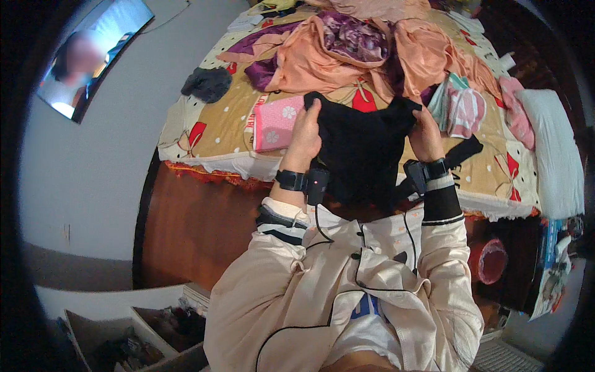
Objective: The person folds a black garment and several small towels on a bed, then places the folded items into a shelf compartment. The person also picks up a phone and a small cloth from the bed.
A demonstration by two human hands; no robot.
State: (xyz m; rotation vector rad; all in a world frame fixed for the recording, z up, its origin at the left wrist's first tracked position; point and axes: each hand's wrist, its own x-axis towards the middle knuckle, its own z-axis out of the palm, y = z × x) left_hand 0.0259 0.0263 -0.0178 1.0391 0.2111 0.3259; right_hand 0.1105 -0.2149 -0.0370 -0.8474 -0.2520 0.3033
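Note:
I hold a black garment (365, 142) up in front of me, above the near edge of the bed (211, 136). My left hand (305, 133) grips its upper left corner and my right hand (426, 133) grips its upper right corner. The cloth hangs down between my wrists and hides part of my chest. Both wrists wear black bands. A black strap (465, 152) trails off to the right over the bedspread.
A folded pink cloth (276, 123) lies just left of my left hand. Peach and purple garments (334, 49) are heaped further back. A dark grey item (207, 84), striped folded clothes (462, 108), a white pillow (551, 149) and a wall screen (93, 53) are around.

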